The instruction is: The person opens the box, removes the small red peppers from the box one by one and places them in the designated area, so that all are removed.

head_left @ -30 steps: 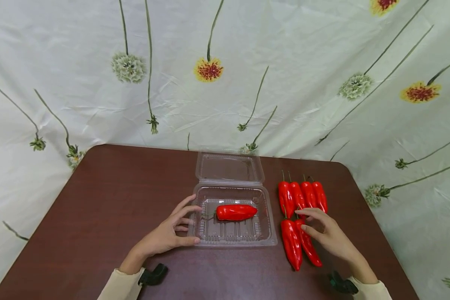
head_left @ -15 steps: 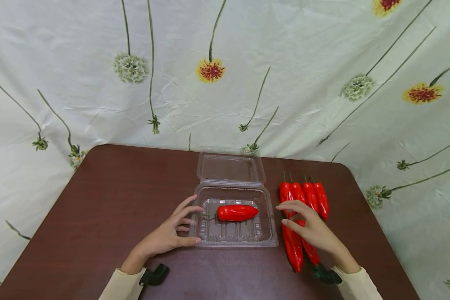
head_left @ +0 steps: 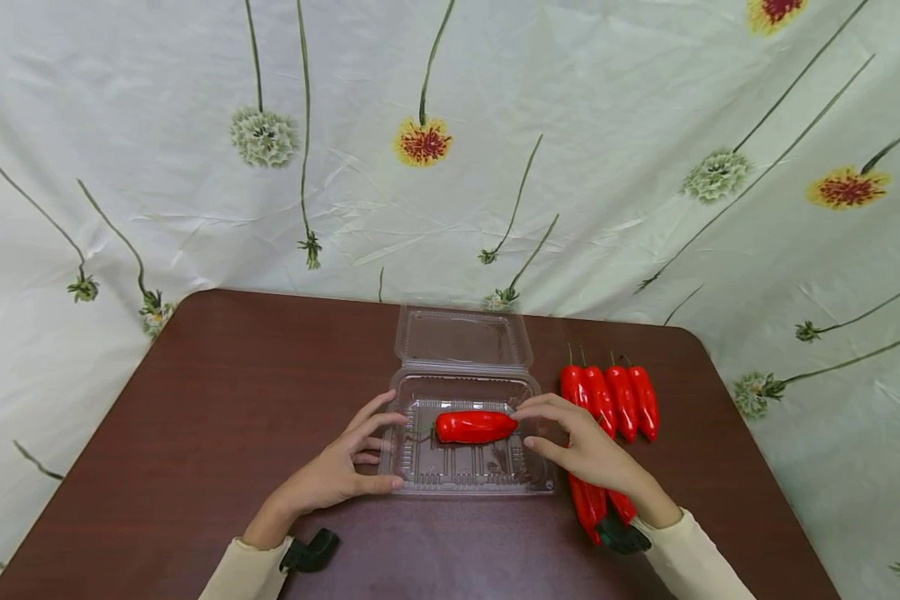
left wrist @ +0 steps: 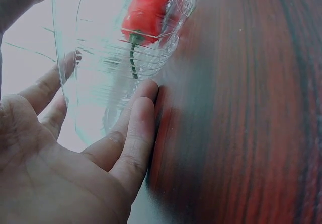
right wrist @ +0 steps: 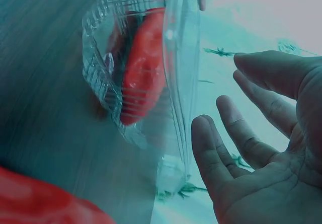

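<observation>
A clear plastic clamshell container (head_left: 532, 479) stands with its lid folded back, and one red pepper (head_left: 476, 427) lies crosswise inside, green stem to the left. My left hand (head_left: 337, 467) is at the container's left side, fingers spread; in the left wrist view its fingertips (left wrist: 143, 108) lie against the clear wall. Over the container's right rim hovers my right hand (head_left: 588, 446), fingers apart and nothing between them. In the right wrist view, this hand's fingers (right wrist: 204, 133) are beside the rim, with the pepper (right wrist: 146, 68) seen through the wall.
Several more red peppers (head_left: 626, 404) lie in two rows to the right of the container, the nearer ones partly hidden under my right forearm. The brown table (head_left: 270, 375) meets a pale flower-printed cloth (head_left: 360, 200) at the back.
My right hand has moved left from above the loose peppers to the container's right rim. My left hand has stayed in place, and so has the pepper inside.
</observation>
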A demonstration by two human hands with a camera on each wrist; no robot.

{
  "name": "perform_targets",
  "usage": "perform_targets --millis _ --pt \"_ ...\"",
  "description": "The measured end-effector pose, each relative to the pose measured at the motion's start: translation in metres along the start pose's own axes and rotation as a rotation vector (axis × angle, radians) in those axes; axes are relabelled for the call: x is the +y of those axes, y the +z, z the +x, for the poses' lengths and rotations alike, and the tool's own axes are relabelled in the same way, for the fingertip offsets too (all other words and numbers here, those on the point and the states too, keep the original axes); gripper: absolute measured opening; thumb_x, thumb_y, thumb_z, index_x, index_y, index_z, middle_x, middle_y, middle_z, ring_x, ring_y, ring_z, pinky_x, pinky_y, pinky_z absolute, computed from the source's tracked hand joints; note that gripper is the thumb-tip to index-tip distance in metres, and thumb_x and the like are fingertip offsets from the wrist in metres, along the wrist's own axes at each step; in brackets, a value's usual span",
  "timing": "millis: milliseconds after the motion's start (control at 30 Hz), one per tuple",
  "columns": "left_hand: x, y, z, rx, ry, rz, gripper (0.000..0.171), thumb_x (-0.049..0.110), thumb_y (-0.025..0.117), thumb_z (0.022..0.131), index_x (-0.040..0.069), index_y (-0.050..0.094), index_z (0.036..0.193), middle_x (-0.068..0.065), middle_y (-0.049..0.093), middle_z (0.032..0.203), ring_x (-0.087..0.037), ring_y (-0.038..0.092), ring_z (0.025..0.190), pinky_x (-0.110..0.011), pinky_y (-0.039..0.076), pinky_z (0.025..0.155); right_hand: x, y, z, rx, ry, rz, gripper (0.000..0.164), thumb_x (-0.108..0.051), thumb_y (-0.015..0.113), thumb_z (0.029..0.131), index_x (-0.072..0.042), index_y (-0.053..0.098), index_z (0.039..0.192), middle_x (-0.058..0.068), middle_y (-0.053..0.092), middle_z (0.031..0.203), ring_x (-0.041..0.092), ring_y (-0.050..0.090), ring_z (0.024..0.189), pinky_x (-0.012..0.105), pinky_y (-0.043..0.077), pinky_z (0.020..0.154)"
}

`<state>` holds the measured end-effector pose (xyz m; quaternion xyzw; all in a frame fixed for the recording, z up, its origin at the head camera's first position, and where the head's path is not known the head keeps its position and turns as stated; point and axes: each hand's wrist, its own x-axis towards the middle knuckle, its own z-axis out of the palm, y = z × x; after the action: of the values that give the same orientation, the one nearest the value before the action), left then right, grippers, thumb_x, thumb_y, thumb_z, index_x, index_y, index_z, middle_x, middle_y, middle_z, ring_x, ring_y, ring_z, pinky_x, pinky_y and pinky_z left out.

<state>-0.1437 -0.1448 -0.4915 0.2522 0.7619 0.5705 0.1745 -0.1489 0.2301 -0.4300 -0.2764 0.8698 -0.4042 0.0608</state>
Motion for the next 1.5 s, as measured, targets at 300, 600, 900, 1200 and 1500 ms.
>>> perform_targets --millis 300,600,900,1200,1500 --pt "-0.001 0.001 0.001 0.006 -0.004 0.002 0.071 0.024 0.081 0.087 0.016 0.045 0.148 0.003 0.004 0.168 -0.032 0.054 0.119 -0.039 0.048 0.093 0.003 0.015 0.018 -0.033 -0.002 -0.006 0.034 -0.008 0.074 0.090 -0.012 0.069 0.123 -0.003 0.062 0.128 0.019 0.056 0.124 0.044 0.048 0.102" --pt "-0.001 0.001 0.001 0.013 -0.016 0.000 0.074 0.025 0.082 0.085 0.016 0.045 0.148 0.004 0.004 0.167 -0.031 0.054 0.119 -0.040 0.047 0.093 0.007 0.028 0.035 -0.030 -0.057 -0.030 0.032 -0.005 0.074 0.089 -0.015 0.071 0.119 -0.001 0.064 0.125 0.019 0.058 0.119 0.041 0.050 0.098" --pt "0.000 0.000 0.000 0.016 -0.009 0.007 0.072 0.024 0.081 0.086 0.016 0.045 0.148 0.004 0.004 0.167 -0.031 0.055 0.118 -0.039 0.048 0.092 0.005 0.035 0.049 -0.080 -0.041 -0.071 0.031 -0.005 0.073 0.089 -0.014 0.071 0.119 0.003 0.065 0.127 0.021 0.057 0.121 0.041 0.049 0.098" --pt "0.000 0.002 0.002 0.019 0.003 0.013 0.072 0.025 0.081 0.085 0.015 0.045 0.147 0.002 0.005 0.167 -0.032 0.055 0.117 -0.037 0.048 0.091 0.007 0.041 0.054 -0.146 -0.048 -0.164 0.033 -0.004 0.073 0.088 -0.013 0.070 0.120 0.004 0.065 0.127 0.022 0.059 0.120 0.042 0.048 0.101" --pt "0.002 0.001 0.001 0.017 0.002 0.022 0.073 0.025 0.081 0.086 0.015 0.045 0.148 0.001 0.005 0.167 -0.032 0.055 0.118 -0.039 0.048 0.091 0.007 0.042 0.055 -0.215 -0.039 -0.171 0.031 -0.004 0.072 0.089 -0.016 0.065 0.117 -0.002 0.068 0.112 0.019 0.062 0.100 0.039 0.051 0.092"
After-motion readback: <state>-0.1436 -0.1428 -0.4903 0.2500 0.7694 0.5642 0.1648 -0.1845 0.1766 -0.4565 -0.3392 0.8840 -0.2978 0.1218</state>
